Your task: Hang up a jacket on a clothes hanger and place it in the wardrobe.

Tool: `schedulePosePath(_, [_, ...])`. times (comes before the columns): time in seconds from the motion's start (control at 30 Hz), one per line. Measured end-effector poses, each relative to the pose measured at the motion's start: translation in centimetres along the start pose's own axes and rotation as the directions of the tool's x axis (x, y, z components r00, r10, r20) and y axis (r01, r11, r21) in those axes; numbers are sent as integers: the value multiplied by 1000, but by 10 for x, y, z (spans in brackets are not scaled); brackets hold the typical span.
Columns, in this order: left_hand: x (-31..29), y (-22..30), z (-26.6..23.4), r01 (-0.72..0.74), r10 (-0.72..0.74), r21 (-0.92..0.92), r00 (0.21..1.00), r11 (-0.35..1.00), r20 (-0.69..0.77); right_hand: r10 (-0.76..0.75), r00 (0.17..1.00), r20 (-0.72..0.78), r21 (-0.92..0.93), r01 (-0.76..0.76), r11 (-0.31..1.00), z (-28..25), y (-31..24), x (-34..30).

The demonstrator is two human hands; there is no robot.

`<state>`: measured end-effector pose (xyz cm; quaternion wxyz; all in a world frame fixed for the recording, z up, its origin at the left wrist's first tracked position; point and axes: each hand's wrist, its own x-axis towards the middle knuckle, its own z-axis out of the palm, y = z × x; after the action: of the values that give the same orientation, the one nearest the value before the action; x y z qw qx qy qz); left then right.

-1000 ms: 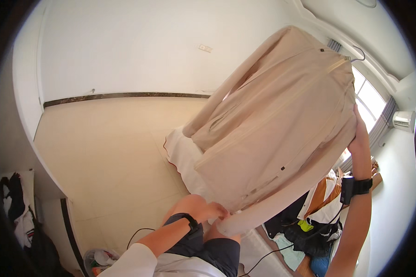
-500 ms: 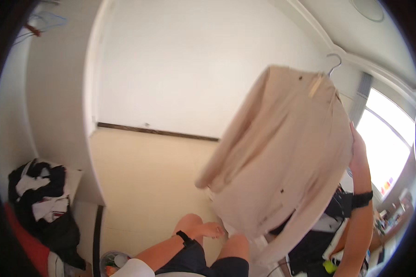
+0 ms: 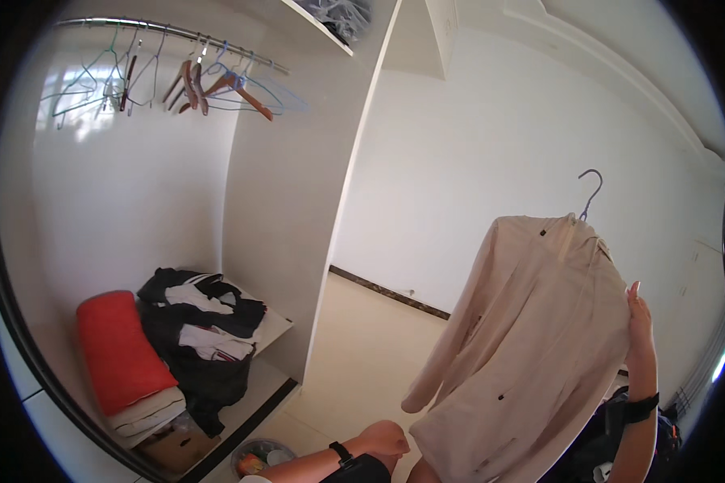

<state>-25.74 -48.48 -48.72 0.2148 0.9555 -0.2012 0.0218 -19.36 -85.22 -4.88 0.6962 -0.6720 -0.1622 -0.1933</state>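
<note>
A beige long-sleeved jacket (image 3: pixel 532 322) hangs on a hanger whose metal hook (image 3: pixel 594 191) sticks up above the collar. My right hand (image 3: pixel 640 326), wearing a black wrist strap, grips the jacket at its right side edge; the fabric hides part of the fingers. Low in the middle, close to the jacket's sleeve end, my left hand (image 3: pixel 387 439) is held with fingers curled in and nothing visible in it. A black strap is round that wrist too.
On the left stands an open wardrobe with several hangers (image 3: pixel 193 84) on a metal rail (image 3: pixel 177 34). Dark and white clothes (image 3: pixel 209 322) lie in its bottom beside a red folded textile (image 3: pixel 125 350). A bin (image 3: pixel 254 455) stands at its foot; dark items lie below my right arm.
My view has swung left, bringing the wardrobe and its rail into sight. My right hand still holds the jacket, now lower in view. The left hand's fingers look more curled.
</note>
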Motion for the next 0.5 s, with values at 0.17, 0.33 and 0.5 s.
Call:
schedulePosePath(0.17, [-15,-47,25,2,12,146,995,989,-94,-82,985,155,72,71,995,35,21,5])
schedulePosePath(0.33, [-50,-49,43,146,-153,-45,932,988,-328,-98,968,232,127,69,989,56,27,5])
schedulePosePath(0.5, [-80,-49,71,192,-252,-248,938,950,-236,-299,855,424,239,213,947,71,50,10])
